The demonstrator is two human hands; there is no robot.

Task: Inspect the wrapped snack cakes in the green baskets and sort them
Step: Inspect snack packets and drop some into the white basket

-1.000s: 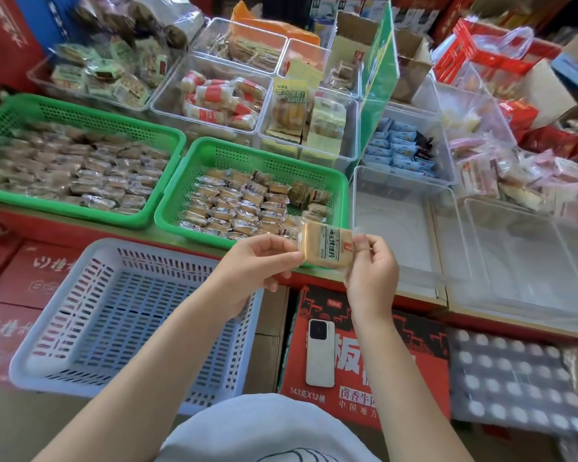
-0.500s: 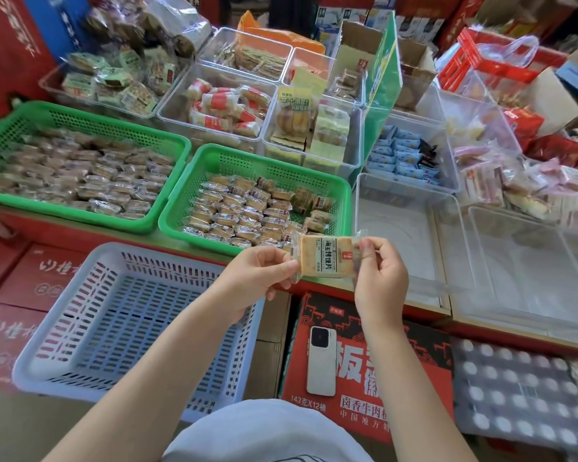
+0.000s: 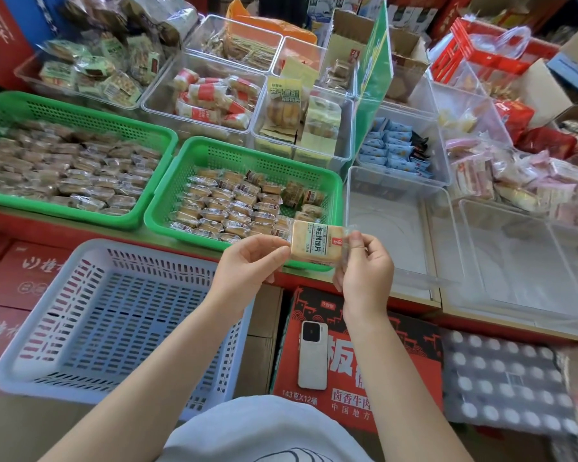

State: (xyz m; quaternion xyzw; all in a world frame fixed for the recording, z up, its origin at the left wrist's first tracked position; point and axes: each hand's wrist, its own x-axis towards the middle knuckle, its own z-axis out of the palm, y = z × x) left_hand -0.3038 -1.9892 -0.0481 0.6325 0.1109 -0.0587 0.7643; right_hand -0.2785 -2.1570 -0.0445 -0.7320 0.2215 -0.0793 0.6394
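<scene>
Above the near edge of a red-fronted bench [image 3: 80, 233], a person's two hands hold one square, pale snack cake [image 3: 316, 241] in clear crinkled film, its label printed in dark Chinese characters beside a small red mark. The left hand [image 3: 247, 266] pinches the wrapper's left seam, its grip clamped on the film; the right hand [image 3: 364, 268] pinches the right seam the same way. The cake hangs just over the front rim of the smaller green basket [image 3: 194, 151], a perforated plastic tray lined with rows of similar glossy wrapped cakes. A larger green basket [image 3: 80, 108] of wrapped cakes sits to its left. Below, a pale blue slotted plastic basket [image 3: 47, 311] stands beside a red carton [image 3: 381, 411] marked "143克X12桶", with a white phone [image 3: 312, 355] lying flat on it. Clear rigid plastic bins [image 3: 397, 211] stand to the right.
</scene>
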